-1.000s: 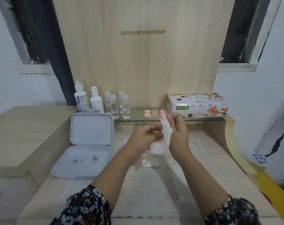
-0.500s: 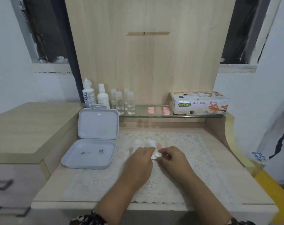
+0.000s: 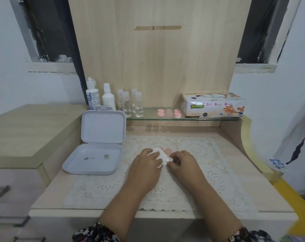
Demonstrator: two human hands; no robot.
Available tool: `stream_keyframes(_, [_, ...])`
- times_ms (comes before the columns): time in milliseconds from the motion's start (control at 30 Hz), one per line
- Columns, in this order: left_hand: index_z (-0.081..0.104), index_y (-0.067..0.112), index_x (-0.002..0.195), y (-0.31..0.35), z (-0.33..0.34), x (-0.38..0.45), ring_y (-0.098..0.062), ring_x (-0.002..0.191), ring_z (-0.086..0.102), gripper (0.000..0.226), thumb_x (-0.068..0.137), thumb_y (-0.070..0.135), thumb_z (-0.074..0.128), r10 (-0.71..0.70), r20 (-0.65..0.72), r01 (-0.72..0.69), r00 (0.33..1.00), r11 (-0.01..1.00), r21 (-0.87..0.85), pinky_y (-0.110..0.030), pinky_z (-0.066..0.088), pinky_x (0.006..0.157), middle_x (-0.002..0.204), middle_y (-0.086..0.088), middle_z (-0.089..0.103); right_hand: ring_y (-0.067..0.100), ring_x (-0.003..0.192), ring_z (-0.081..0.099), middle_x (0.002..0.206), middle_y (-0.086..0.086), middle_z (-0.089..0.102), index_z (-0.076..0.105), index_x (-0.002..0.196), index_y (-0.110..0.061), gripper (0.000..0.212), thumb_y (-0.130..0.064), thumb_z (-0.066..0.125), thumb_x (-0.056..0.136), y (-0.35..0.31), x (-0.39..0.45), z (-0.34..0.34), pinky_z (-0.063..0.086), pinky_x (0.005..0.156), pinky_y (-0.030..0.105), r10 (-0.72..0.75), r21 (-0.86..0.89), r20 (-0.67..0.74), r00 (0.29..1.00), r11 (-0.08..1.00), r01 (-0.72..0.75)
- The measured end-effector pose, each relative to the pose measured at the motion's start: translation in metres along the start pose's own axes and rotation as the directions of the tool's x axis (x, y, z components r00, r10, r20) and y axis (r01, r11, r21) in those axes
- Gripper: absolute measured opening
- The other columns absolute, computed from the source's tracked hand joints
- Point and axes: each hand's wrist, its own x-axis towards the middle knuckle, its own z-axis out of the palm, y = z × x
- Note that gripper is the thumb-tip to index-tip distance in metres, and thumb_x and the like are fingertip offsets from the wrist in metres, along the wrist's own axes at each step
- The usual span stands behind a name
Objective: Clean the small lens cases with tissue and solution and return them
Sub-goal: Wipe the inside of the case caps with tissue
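The right hand pinches a small white piece at its fingertips; whether it is a lens case part or a tissue corner cannot be told. The left hand presses curled fingers onto the white tissue on the lace mat of the table. A pink cap lies just beyond both grips, between them, about equally near. The other pink lens cases sit on the glass shelf well behind.

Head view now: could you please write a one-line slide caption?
Both hands, left and right, work a white tissue on the lace mat.
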Motion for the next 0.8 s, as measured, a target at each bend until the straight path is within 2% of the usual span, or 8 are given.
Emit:
stream_keyframes(133, [0.071, 0.016, 0.105, 0.0, 0.003, 0.002, -0.015, 0.118, 0.043, 0.022, 0.092, 0.027, 0.057, -0.122, 0.047, 0.125, 0.991, 0.99, -0.066, -0.036, 0.041, 0.095, 0.114, 0.01, 0.065, 0.008, 0.085, 0.05, 0.09, -0.008, 0.053, 0.069, 0.109, -0.016, 0.022, -0.02, 0.064, 0.088, 0.001, 0.0, 0.001, 0.035, 0.067, 0.01, -0.021, -0.006, -0.004, 1.0, 1.0, 0.021])
stream_keyframes(333, [0.061, 0.017, 0.098, -0.004, 0.002, 0.01, -0.017, 0.1, 0.049, 0.017, 0.098, 0.026, 0.047, -0.335, 0.133, 0.36, 0.933, 0.882, -0.306, -0.036, 0.041, 0.087, 0.098, 0.004, 0.06, 0.008, 0.088, 0.05, 0.095, -0.006, 0.054, 0.068, 0.113, -0.015, 0.026, -0.021, 0.064, 0.087, 0.001, 0.001, 0.002, 0.037, 0.071, 0.013, -0.02, -0.017, 0.01, 1.0, 1.0, 0.02])
stream_keyframes(433, [0.057, 0.018, 0.09, -0.007, -0.004, 0.005, -0.019, 0.087, 0.052, 0.016, 0.099, 0.023, 0.045, -0.481, -0.125, 0.401, 0.868, 0.826, -0.395, -0.034, 0.042, 0.074, 0.087, 0.003, 0.058, 0.01, 0.092, 0.05, 0.095, -0.008, 0.053, 0.067, 0.111, -0.016, 0.025, -0.022, 0.064, 0.087, 0.001, 0.0, 0.002, 0.039, 0.076, 0.019, -0.007, -0.02, 0.017, 1.0, 1.0, 0.007])
stream_keyframes(500, [0.066, 0.014, 0.1, -0.008, -0.006, 0.004, -0.018, 0.095, 0.05, 0.016, 0.097, 0.018, 0.051, -0.415, -0.36, 0.307, 0.836, 0.896, -0.321, -0.026, 0.04, 0.079, 0.099, 0.001, 0.063, 0.009, 0.093, 0.05, 0.095, -0.009, 0.053, 0.067, 0.112, -0.016, 0.025, -0.022, 0.063, 0.088, 0.002, 0.0, 0.002, 0.038, 0.076, 0.019, -0.007, -0.021, 0.024, 1.0, 1.0, 0.007])
stream_keyframes(567, [0.07, 0.01, 0.103, -0.005, -0.007, 0.004, -0.017, 0.099, 0.054, 0.021, 0.089, 0.014, 0.055, -0.279, -0.408, 0.163, 0.869, 0.941, -0.295, -0.022, 0.041, 0.083, 0.105, -0.002, 0.065, 0.009, 0.092, 0.05, 0.096, -0.008, 0.053, 0.067, 0.111, -0.017, 0.024, -0.022, 0.064, 0.088, 0.001, 0.0, 0.001, 0.037, 0.073, 0.016, -0.01, -0.016, 0.028, 1.0, 1.0, 0.01])
stream_keyframes(667, [0.07, 0.011, 0.111, 0.001, -0.004, 0.003, -0.023, 0.094, 0.065, 0.031, 0.084, 0.011, 0.056, -0.061, -0.168, 0.015, 0.984, 0.965, -0.262, -0.029, 0.051, 0.082, 0.102, -0.007, 0.07, 0.011, 0.088, 0.051, 0.093, -0.006, 0.053, 0.066, 0.103, -0.018, 0.017, -0.023, 0.065, 0.087, 0.0, 0.0, 0.0, 0.036, 0.068, 0.014, -0.022, -0.014, 0.032, 0.999, 1.0, 0.022])
stream_keyframes(733, [0.06, 0.021, 0.128, 0.004, -0.002, 0.002, -0.025, 0.09, 0.062, 0.04, 0.09, 0.012, 0.054, -0.074, -0.005, 0.072, 0.997, 0.981, -0.18, -0.035, 0.052, 0.077, 0.1, -0.008, 0.066, 0.01, 0.086, 0.051, 0.091, -0.006, 0.053, 0.067, 0.103, -0.019, 0.018, -0.023, 0.065, 0.086, 0.0, -0.001, 0.0, 0.036, 0.068, 0.015, -0.026, -0.002, 0.028, 0.999, 1.0, 0.026])
stream_keyframes(800, [0.06, 0.023, 0.127, 0.005, -0.003, 0.001, -0.026, 0.079, 0.06, 0.047, 0.083, 0.01, 0.064, -0.106, -0.016, 0.104, 0.994, 0.99, -0.091, -0.032, 0.05, 0.066, 0.091, -0.007, 0.063, 0.008, 0.085, 0.05, 0.09, -0.007, 0.053, 0.067, 0.104, -0.018, 0.02, -0.024, 0.066, 0.086, 0.0, -0.001, 0.0, 0.036, 0.068, 0.014, -0.025, 0.0, 0.022, 0.999, 1.0, 0.025])
